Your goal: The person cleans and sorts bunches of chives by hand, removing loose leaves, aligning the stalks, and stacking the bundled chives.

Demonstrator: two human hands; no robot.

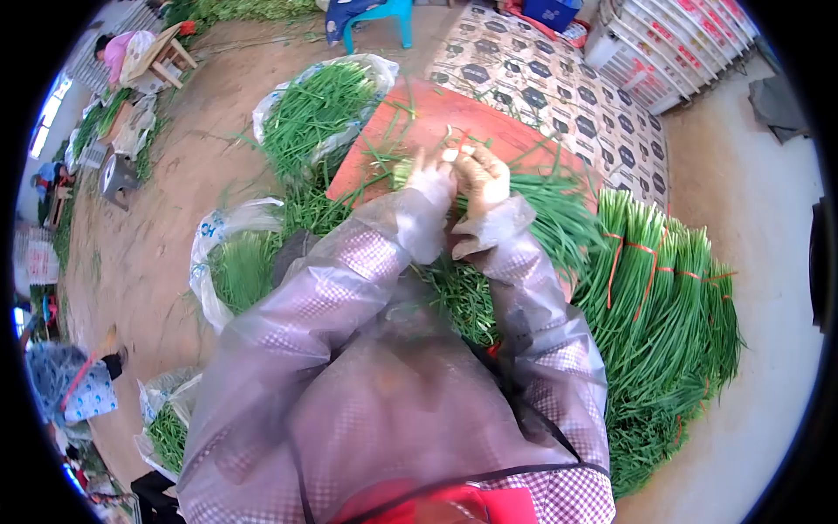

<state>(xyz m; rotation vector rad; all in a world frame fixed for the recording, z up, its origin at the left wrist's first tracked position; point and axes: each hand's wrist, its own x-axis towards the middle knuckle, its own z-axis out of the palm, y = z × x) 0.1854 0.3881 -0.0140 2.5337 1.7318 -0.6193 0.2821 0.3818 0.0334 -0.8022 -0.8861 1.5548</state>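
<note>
So, left to right: a plastic bag of loose chives (319,105) sits beside the red board (419,109). Then the left hand (432,182), fingers curled in just beside some pale stalk ends (401,173) — can't tell if it's gripping them. A thin red tie (464,138) is at the fingertips, between the two hands. The right hand (484,177) has its fingers bunched narrow there, but the actual hold isn't clear. It's the nearer one to the spread of green chives (554,214), which lies rightward on the board, long axis slanting back toward the body. Leaves look long, thin, glossy — kinda messy.
</note>
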